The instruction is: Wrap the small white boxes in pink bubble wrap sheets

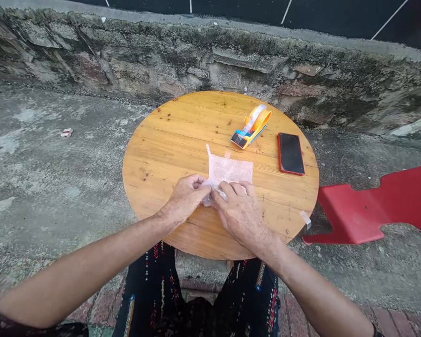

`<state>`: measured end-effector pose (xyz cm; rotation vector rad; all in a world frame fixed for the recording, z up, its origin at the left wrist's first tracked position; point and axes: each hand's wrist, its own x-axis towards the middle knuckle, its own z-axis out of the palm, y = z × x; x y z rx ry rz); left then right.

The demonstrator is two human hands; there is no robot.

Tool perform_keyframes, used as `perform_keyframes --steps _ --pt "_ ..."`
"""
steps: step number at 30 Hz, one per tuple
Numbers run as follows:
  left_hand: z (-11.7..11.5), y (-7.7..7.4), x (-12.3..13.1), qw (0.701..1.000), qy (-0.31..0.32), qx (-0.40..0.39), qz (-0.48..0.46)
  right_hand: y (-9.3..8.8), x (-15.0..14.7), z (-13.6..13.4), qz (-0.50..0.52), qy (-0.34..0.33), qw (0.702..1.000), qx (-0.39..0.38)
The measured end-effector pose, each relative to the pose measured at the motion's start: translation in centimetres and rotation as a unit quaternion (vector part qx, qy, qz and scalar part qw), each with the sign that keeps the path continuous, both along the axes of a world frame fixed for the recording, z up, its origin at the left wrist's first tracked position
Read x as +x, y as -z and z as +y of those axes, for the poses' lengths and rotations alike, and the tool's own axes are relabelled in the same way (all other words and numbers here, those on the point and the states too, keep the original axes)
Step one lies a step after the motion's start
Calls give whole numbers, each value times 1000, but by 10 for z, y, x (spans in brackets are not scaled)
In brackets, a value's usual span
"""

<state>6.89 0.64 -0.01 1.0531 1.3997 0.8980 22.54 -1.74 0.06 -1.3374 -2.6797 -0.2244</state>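
A pinkish, translucent sheet that looks like bubble wrap (231, 167) lies on the round wooden table, its near part folded over into a bundle. My left hand (187, 194) pinches the left end of this folded part between thumb and fingers. Over the right side of the fold, my right hand (238, 206) grips and presses with its fingers bent. What the fold wraps, if anything, is hidden under my fingers. A small strip of tape (227, 153) sticks out past the sheet's far edge. Beyond it rests an orange and blue tape dispenser (253, 126) carrying a roll.
A phone in a red case (291, 153) lies at the right of the table (154, 154). Another tape piece (305, 219) hangs at the table's right edge. A red plastic chair (365, 206) stands to the right. Behind runs a stone wall (161, 61); a small pack (66, 133) lies on the ground.
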Motion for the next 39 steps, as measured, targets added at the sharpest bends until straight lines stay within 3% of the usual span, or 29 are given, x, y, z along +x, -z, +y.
perform_keyframes --steps 5,11,19,24,28,35,37,39 --pt "-2 4 1 999 23 33 -2 1 1 0 18 -1 1000 -4" --pt "-6 9 2 993 44 81 67 -4 1 -2 39 -4 999 -24" --pt "-11 -4 1 984 93 111 107 -6 9 -5 84 -19 995 -43" --pt "-6 -4 -4 971 144 129 141 -6 16 0 136 -27 989 -53" --pt "-7 0 -4 938 175 206 218 -7 20 4 168 -31 983 -69" --pt "-10 14 -3 850 188 356 341 -7 30 0 236 -32 965 -112" --pt "-10 15 -2 819 192 378 387 -8 42 -3 301 12 948 -104" --pt "-10 13 -2 794 199 386 425 -8 60 -8 363 103 917 -128"
